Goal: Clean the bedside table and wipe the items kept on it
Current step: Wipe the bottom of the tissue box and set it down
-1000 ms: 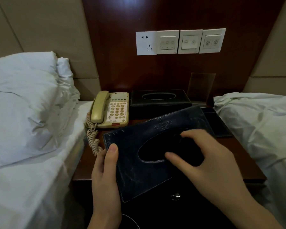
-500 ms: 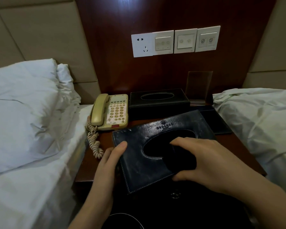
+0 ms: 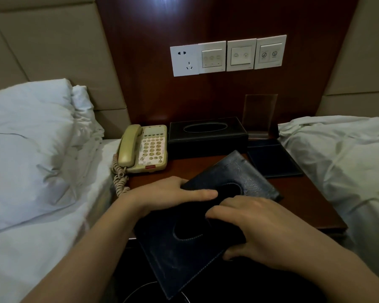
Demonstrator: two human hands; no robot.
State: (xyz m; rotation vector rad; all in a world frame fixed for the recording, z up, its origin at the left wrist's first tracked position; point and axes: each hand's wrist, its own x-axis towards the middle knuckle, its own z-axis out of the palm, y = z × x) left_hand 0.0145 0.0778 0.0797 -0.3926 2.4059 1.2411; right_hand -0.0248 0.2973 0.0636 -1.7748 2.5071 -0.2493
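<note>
- While a dark leather tissue-box cover (image 3: pixel 184 254) is held over the front edge of the bedside table (image 3: pixel 300 200), it is gripped by both hands; it appears bent or folded across its middle, so that an oval opening shows on each half.
- The left hand (image 3: pixel 162 195) is laid over the fold from the left, with the forefinger stretched along the crease and the other fingers curled round the far edge.
- The right hand (image 3: pixel 258 228) is closed on the near half of the cover, its fingertips pressed at the fold and its thumb tucked under the right edge.
- A second tissue box (image 3: pixel 207 136), black and upright, is set at the back of the table, against the dark wood wall panel (image 3: pixel 228 95).
- A cream telephone (image 3: pixel 143 148) is placed just left of that box, its coiled cord (image 3: pixel 120 180) hung over the table's left edge.
- A flat dark tray (image 3: pixel 274 158) is seen to the right of the box, with a clear stand (image 3: pixel 259 112) behind it.
- A socket and three switch plates (image 3: pixel 228 55) are mounted on the panel above.
- White bedding is seen on both sides: a pillow (image 3: pixel 29 145) to the left, a rumpled duvet (image 3: pixel 341 162) to the right.
</note>
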